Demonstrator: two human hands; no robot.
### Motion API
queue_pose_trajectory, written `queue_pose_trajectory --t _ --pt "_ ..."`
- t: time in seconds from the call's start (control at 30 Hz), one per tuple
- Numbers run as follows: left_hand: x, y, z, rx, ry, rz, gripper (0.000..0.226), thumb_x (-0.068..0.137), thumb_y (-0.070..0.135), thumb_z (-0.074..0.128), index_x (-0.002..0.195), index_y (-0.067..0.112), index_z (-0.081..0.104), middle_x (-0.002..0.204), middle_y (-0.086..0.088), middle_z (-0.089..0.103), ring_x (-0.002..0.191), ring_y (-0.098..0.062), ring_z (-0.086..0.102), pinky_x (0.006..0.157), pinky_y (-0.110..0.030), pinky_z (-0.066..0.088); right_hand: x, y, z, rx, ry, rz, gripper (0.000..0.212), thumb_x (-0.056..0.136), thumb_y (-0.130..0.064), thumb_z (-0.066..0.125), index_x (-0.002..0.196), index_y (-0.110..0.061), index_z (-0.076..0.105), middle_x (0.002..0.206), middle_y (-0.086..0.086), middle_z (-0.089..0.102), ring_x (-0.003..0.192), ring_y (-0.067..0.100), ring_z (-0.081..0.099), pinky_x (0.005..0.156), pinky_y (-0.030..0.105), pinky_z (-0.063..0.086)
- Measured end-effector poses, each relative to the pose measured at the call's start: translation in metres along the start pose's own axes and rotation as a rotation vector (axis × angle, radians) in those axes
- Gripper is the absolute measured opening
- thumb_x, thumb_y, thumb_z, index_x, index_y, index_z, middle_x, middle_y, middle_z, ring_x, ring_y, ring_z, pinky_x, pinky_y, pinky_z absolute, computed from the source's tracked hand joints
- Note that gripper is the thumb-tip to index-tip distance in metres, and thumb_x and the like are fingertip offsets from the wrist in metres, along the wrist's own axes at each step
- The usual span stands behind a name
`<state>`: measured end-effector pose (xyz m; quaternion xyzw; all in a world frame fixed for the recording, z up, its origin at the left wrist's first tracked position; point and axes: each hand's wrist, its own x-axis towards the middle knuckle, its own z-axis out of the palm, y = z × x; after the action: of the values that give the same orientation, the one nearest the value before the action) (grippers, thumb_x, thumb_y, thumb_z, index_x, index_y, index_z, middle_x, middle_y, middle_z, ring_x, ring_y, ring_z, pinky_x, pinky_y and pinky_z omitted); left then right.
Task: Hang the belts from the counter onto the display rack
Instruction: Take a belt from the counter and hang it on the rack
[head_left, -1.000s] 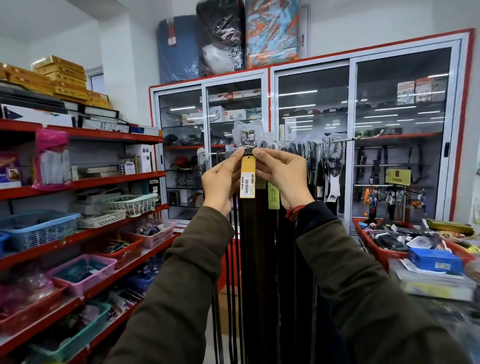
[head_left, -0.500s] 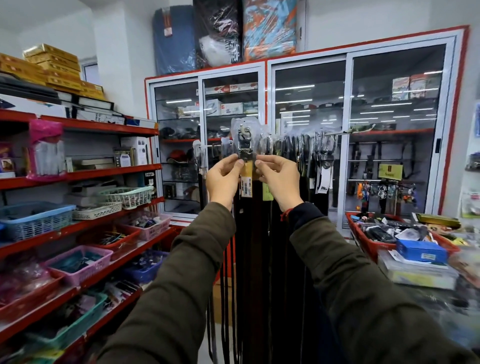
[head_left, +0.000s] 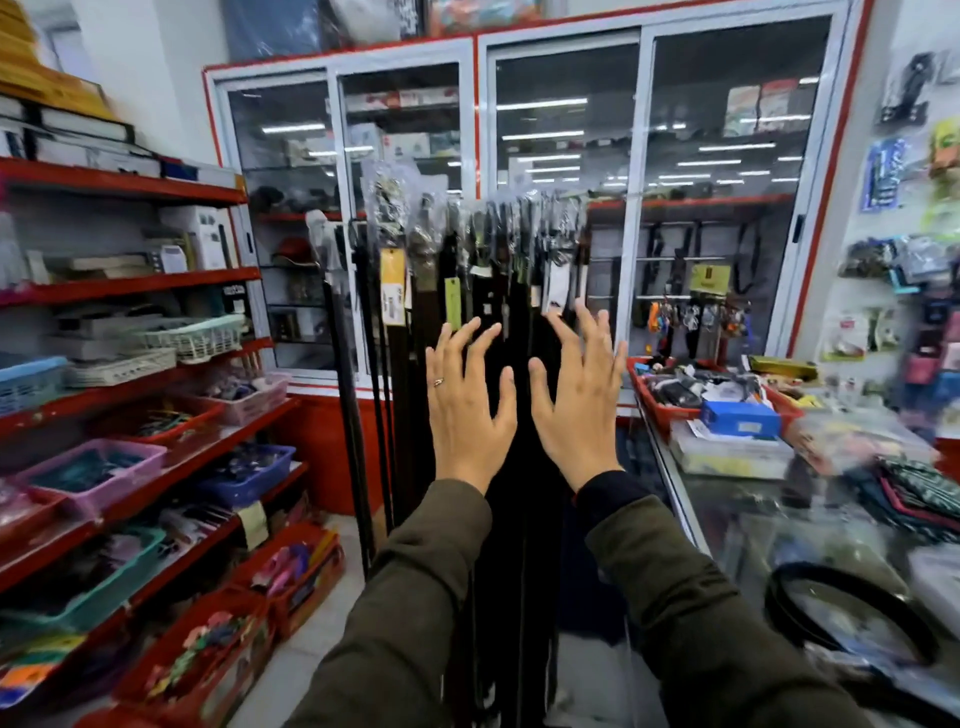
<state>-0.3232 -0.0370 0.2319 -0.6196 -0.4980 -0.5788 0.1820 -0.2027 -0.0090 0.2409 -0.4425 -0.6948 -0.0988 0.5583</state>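
While both hands hang empty in front of the rack, the left hand (head_left: 470, 410) and the right hand (head_left: 579, 400) show their backs to the camera with fingers spread wide and nothing between them. Just beyond them hangs the row of long dark leather belts (head_left: 467, 291), buckles up in clear plastic sleeves along the top bar of the metal display rack (head_left: 519, 200), straps dropping straight toward the floor; a yellow paper price tag (head_left: 392, 286) and a green one (head_left: 453, 303) dangle among them. At the lower right, on the glass counter (head_left: 727, 519), lies a coiled black belt (head_left: 852, 618), blurred, well apart from either hand; it looks like one not yet hung.

A belt like this is probably light but long and floppy: the strap bends freely and will uncoil and swing once lifted, while the buckle end is the only stiff, weighty part. The smooth strap and the plastic sleeve may slip in a loose pinch. I judge the buckle end the best place to take hold, letting the strap fall clear, so the hanger at the buckle can be guided onto the bar between neighbouring belts without snagging their tags
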Motion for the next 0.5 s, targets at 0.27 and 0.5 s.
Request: queue_pose_trajectory --t 0.27,0.5 --pt "-0.100 0.045 0.053 -0.061 -0.245 -0.056 0.047 0.103 0.030 0.050 0.148 0.021 0.042 0.160 0.002 0.033 0.157 -0.021 0.013 0.129 -0.048 0.005 -0.093 0.076 -0.060 -0.242 -0.100 0.107 0.050 0.100 -0.030 0.048 0.149 -0.022 0.040 0.167 0.004 0.022 0.158 0.029 0.008 0.126 0.058 0.003" --pt "-0.192 0.094 0.101 -0.176 -0.481 -0.033 0.048 0.104 0.031 0.047 0.151 0.024 0.038 0.164 0.001 0.029 0.158 -0.022 0.011 0.129 -0.047 0.003 -0.190 0.148 -0.121 -0.393 -0.289 0.302 0.051 0.101 -0.032 0.047 0.150 -0.026 0.037 0.168 0.002 0.019 0.158 0.028 0.008 0.127 0.054 0.002"
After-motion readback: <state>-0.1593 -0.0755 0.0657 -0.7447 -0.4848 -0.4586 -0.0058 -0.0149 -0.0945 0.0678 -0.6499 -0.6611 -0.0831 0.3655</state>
